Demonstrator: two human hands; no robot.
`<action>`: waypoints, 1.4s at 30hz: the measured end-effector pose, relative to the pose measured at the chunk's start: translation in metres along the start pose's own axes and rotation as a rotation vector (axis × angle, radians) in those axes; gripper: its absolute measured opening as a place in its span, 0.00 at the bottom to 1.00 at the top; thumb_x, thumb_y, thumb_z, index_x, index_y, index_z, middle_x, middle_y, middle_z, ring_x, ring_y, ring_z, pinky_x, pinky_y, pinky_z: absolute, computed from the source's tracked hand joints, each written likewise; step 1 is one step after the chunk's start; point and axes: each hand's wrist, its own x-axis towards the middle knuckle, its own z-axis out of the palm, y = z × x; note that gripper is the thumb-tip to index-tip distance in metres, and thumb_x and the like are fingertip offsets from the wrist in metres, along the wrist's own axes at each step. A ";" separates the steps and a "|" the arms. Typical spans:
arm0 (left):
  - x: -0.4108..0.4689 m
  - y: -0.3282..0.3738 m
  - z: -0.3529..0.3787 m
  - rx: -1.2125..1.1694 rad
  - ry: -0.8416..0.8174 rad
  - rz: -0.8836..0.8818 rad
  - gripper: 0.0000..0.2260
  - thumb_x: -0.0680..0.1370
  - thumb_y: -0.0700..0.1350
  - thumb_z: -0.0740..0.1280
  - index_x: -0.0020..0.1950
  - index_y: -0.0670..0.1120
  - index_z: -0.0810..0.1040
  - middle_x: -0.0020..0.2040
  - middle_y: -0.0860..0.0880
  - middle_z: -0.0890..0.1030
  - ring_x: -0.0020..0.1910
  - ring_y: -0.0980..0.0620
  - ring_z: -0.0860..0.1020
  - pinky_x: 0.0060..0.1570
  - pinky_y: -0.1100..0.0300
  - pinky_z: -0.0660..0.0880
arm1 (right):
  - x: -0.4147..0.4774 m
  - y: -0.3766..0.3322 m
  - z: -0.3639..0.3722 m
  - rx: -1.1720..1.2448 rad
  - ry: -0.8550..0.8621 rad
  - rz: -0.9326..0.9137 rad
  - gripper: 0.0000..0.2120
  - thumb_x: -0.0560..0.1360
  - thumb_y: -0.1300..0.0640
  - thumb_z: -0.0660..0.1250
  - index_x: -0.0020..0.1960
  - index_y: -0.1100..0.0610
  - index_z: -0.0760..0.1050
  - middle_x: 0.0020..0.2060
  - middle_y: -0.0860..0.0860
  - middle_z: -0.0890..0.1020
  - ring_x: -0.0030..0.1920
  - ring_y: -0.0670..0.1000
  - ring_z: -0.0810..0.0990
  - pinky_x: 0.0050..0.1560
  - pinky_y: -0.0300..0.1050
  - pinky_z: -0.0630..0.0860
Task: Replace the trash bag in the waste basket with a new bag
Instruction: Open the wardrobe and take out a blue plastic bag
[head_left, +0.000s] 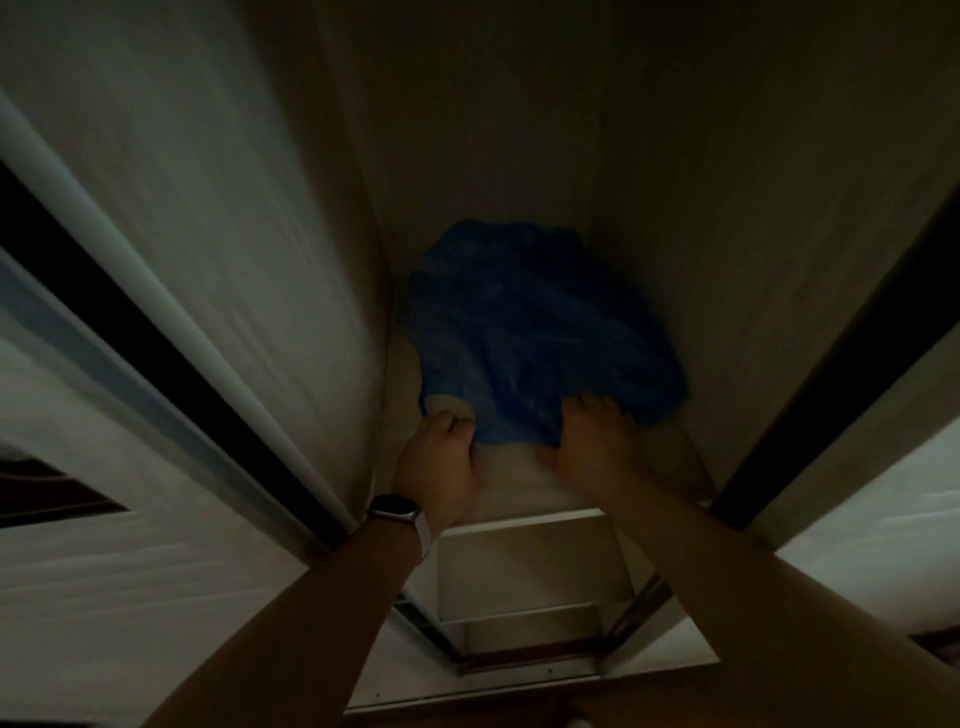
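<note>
A blue trash bag (530, 332) lies crumpled over the top of a white waste basket (514, 480) that stands deep in a narrow, dark cabinet. My left hand (441, 457), with a watch on its wrist, is closed on the bag's near left edge at the basket rim. Over on the near right edge, my right hand (592, 447) presses its fingers into the plastic and grips it. Most of the basket's opening is hidden under the bag.
Pale cabinet walls (727, 260) close in on both sides and behind the basket. A white sliding door with a dark track (156, 332) runs along the left. White ledges (524, 571) step down in front of the basket.
</note>
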 end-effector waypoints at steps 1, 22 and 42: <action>-0.001 -0.001 -0.003 -0.009 -0.002 0.002 0.04 0.74 0.38 0.68 0.47 0.40 0.81 0.44 0.41 0.80 0.42 0.43 0.78 0.38 0.59 0.69 | -0.004 0.000 -0.001 0.007 0.001 -0.011 0.27 0.72 0.40 0.66 0.62 0.56 0.71 0.59 0.56 0.76 0.59 0.57 0.73 0.58 0.50 0.72; -0.135 -0.002 -0.095 -0.408 0.094 0.512 0.10 0.79 0.47 0.61 0.49 0.43 0.79 0.48 0.47 0.78 0.45 0.50 0.75 0.45 0.65 0.69 | -0.246 -0.054 -0.055 -0.116 0.349 0.135 0.09 0.76 0.52 0.60 0.46 0.55 0.76 0.38 0.52 0.79 0.38 0.56 0.78 0.33 0.48 0.73; -0.264 0.175 -0.144 -0.552 0.103 0.921 0.03 0.76 0.39 0.67 0.43 0.40 0.78 0.41 0.46 0.77 0.42 0.48 0.74 0.45 0.58 0.72 | -0.496 -0.014 -0.097 -0.125 0.793 0.406 0.15 0.75 0.48 0.58 0.34 0.53 0.71 0.25 0.47 0.72 0.26 0.52 0.72 0.30 0.42 0.66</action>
